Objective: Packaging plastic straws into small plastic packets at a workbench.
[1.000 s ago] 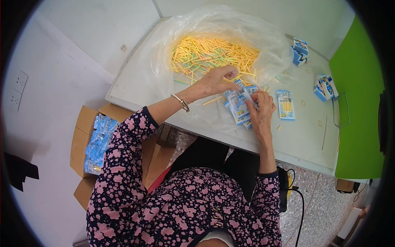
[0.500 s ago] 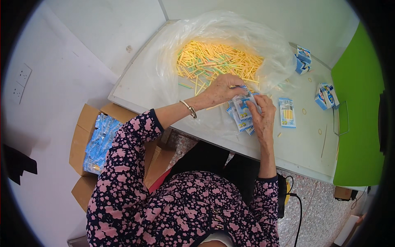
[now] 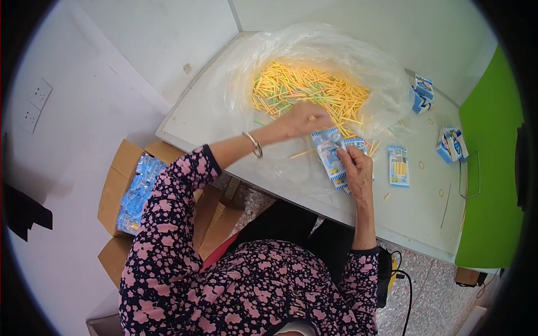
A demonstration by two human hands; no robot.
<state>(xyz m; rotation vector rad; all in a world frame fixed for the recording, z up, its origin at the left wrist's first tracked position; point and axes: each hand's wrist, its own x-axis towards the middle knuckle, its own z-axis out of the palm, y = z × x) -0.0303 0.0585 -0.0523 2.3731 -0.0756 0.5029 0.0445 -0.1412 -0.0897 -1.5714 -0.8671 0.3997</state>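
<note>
My right hand point(image 3: 357, 168) is closed on a small blue-and-white plastic packet point(image 3: 329, 150), thumb on its face. More packets like it lie partly hidden beneath. Just above the packet's top edge is my left hand point(image 3: 311, 119), blurred by motion, with a metal bangle point(image 3: 253, 144) on its wrist; I cannot make out whether its fingers hold anything. Right behind that hand, a heap of thin yellow sticks point(image 3: 314, 84), with some green and pinkish ones, lies in a large clear plastic bag point(image 3: 386, 84) spread open on the table.
A filled packet point(image 3: 398, 166) lies flat on the white table point(image 3: 414, 218) to the right. Small printed boxes point(image 3: 451, 144) stand near the green panel point(image 3: 490, 168). At my left is an open cardboard box point(image 3: 115, 193) holding several blue packets point(image 3: 137, 190). Stray sticks and rubber bands dot the tabletop.
My left hand has come off the packet's top edge and moved slightly away. The right hand keeps its hold, and more of the packet shows. The whole view has shifted a little.
</note>
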